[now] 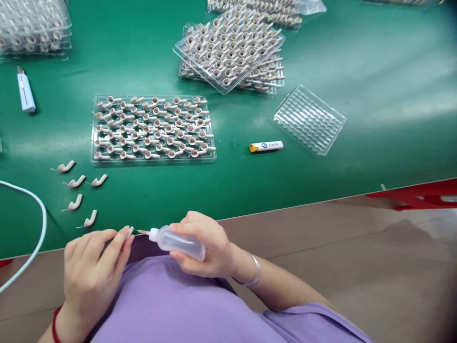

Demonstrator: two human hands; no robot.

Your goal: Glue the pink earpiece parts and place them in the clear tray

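Near the table's front edge, my left hand (94, 267) pinches a small cream-coloured earpiece-like part (130, 232), mostly covered by the fingers. My right hand (207, 243) is wrapped around a translucent squeeze bottle (181, 242) with a white cap and a thin needle tip. The tip points left and ends close to the part; whether they touch I cannot tell. Just beyond my left hand lie several loose parts of the same colour, such as this curved part (90, 218), each with thin wires. A clear tray (153, 161) full of similar parts lies further back.
Stacked filled trays (228, 52) stand at the back, more trays (34, 28) at the far left. A utility knife (26, 90), a white and yellow lighter (266, 146) and a clear tray without parts (310, 120) lie on the green table (374, 105). A white cable (43, 219) curves at left.
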